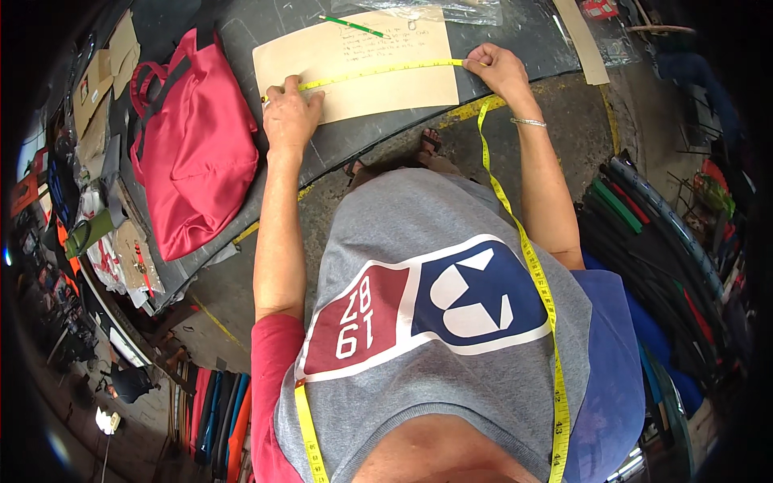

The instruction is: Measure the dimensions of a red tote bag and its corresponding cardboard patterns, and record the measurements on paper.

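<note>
A sheet of tan paper (378, 88) with handwriting near its far edge lies on the dark table. Across it runs a yellow measuring tape (378, 70), stretched nearly straight. My left hand (291, 115) holds the tape's end down at the paper's left edge, fingers curled over it. At the right edge, my right hand (501, 72) pinches the tape between thumb and fingers. More yellow tape (527, 249) hangs from near my right hand and passes over my shoulders; whether it is the same tape I cannot tell. A green pencil (353, 26) rests on the paper's far part.
A shiny red fabric bag (201, 153) lies on the table (354, 133) left of the paper. Clear plastic (459, 11) and a cardboard strip (581, 40) are at the far side. Fabric rolls (636, 209) stand at the right; packaged goods (133, 249) lie at the left.
</note>
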Demonstrator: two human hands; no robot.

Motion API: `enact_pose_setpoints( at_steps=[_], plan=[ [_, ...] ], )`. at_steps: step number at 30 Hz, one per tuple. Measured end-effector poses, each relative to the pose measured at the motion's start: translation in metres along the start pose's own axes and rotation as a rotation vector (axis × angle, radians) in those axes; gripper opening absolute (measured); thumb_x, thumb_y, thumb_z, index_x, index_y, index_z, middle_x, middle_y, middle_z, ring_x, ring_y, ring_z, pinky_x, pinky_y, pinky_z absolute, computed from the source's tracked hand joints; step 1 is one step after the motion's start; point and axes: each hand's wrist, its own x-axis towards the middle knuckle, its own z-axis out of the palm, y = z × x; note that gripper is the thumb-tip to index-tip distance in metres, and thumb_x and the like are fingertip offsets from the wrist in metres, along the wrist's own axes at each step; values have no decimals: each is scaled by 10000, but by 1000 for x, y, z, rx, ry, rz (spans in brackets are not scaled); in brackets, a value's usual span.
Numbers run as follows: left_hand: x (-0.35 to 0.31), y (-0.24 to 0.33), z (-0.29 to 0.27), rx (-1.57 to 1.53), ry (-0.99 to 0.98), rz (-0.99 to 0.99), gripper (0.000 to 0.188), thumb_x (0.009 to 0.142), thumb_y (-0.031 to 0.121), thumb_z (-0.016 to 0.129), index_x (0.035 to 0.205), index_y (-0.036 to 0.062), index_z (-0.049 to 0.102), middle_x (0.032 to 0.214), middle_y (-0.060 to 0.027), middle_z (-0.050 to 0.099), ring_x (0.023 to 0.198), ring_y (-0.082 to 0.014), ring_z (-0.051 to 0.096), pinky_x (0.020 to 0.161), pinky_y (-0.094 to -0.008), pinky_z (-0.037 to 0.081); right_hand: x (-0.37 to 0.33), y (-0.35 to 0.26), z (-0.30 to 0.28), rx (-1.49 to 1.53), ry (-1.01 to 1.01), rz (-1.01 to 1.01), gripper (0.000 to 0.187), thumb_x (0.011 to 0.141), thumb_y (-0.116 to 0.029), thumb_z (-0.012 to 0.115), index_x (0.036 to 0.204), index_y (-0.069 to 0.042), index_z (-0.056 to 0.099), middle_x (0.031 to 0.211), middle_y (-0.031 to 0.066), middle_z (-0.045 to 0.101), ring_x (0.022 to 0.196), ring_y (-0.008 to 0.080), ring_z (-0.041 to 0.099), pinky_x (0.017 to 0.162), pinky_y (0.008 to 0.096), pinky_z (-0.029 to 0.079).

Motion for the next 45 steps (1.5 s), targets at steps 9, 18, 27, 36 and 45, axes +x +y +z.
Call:
enact_pose_setpoints(
  at_steps=[9, 18, 27, 36, 45],
  plan=[
    [-17, 1, -3, -166, 31, -1, 522, 896, 420, 734, 1278, 86, 611, 1185, -306, 589, 1039, -470, 653, 904, -503, 552, 2, -1, -2, -16, -30, 15, 244, 852, -345, 790, 956, -127, 752, 787, 1, 720, 732, 149, 668, 714, 322, 524],
    [-25, -5, -3, -84, -26, 170, 420, 942, 388, 700, 1301, 186, 617, 1203, -326, 563, 1107, -492, 612, 948, -509, 532, 9, 13, -2, 416, -59, 26, 215, 866, -242, 794, 965, -54, 757, 802, -32, 699, 719, 64, 584, 668, 245, 472],
    [-30, -11, -6, -74, -52, 215, 485, 981, 390, 647, 1442, 260, 568, 1289, -346, 499, 1123, -477, 621, 968, -489, 538, 7, 2, -25, 611, -233, 74, 99, 928, -121, 710, 971, -43, 753, 846, -39, 684, 781, 59, 544, 755, 214, 440],
    [-32, -13, -3, -54, -29, 259, 491, 989, 386, 638, 1462, 291, 549, 1277, -338, 494, 1099, -498, 624, 948, -498, 551, 8, -10, -33, 620, -251, 85, 105, 948, -157, 702, 963, -61, 743, 881, -21, 699, 797, 61, 580, 757, 215, 445],
    [-33, -11, -6, -34, -44, 273, 481, 995, 384, 629, 1462, 306, 543, 1302, -345, 482, 1130, -507, 611, 967, -512, 541, 7, -42, -52, 827, -275, -6, 126, 974, -186, 689, 999, -65, 713, 915, 34, 749, 829, 88, 662, 760, 240, 512]
  ],
)
